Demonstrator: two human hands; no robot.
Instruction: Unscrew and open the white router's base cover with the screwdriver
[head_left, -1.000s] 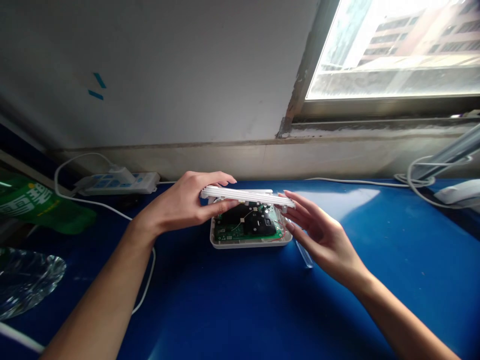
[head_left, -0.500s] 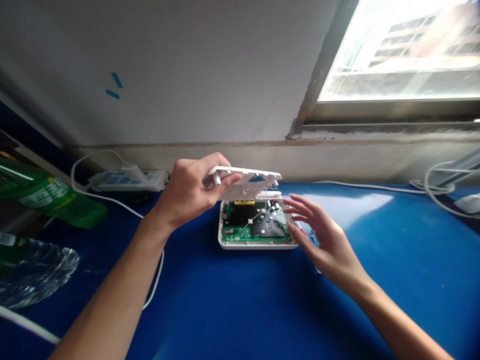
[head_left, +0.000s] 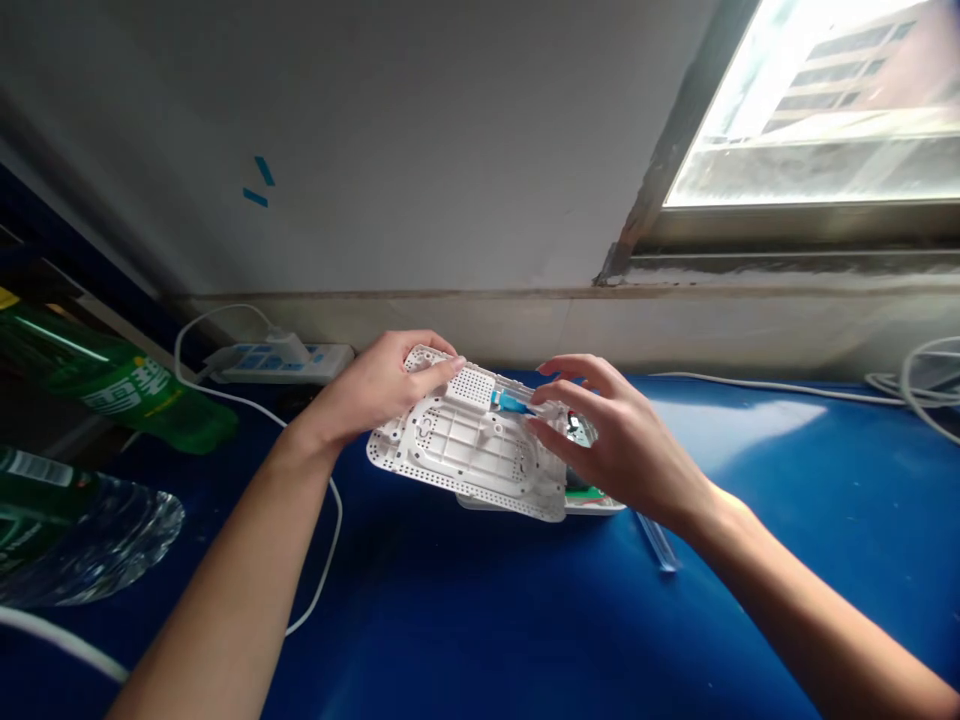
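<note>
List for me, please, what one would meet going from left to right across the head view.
Green bottle, power strip, left hand, white perforated cover, right hand, coiled white cable.

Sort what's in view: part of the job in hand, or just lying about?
Job in hand:
white cover, in the left hand
blue plug, by the right hand
white case, beneath the cover
circuit board, in the case

Likely lying about:
green bottle
clear bottle
power strip
white cable
plastic stick (use unclear)
</note>
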